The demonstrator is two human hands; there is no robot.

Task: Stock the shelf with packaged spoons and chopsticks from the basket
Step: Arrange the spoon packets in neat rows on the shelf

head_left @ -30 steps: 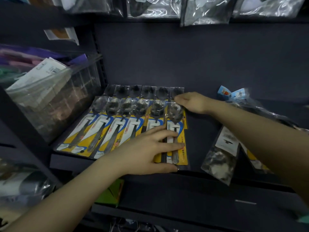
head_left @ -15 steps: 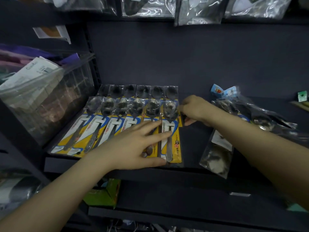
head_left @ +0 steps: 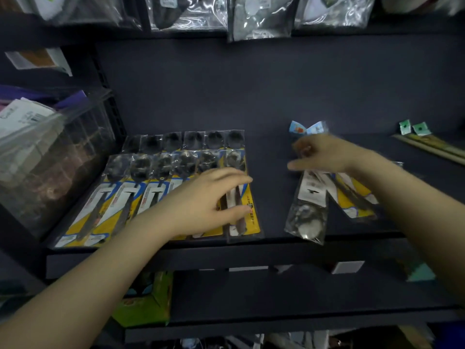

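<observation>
2 hands: left hand [head_left: 201,205] flat on spoon packs [head_left: 130,197]; right hand [head_left: 324,153] blurred, grip unclear

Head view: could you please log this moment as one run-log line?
left hand: flat on spoon packs | right hand: blurred, over loose packs | shelf: spoon row laid, loose packs unsorted

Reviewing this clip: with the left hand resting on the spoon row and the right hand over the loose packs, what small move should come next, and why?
Probably the right hand closes on one of the loose packs and carries it left. They lie askew at the shelf's front edge, one overhanging it, while the yellow-carded spoon row under the left hand already sits neat, with bare shelf beside it. Whether the blurred right hand has a grip yet is unclear.
</observation>
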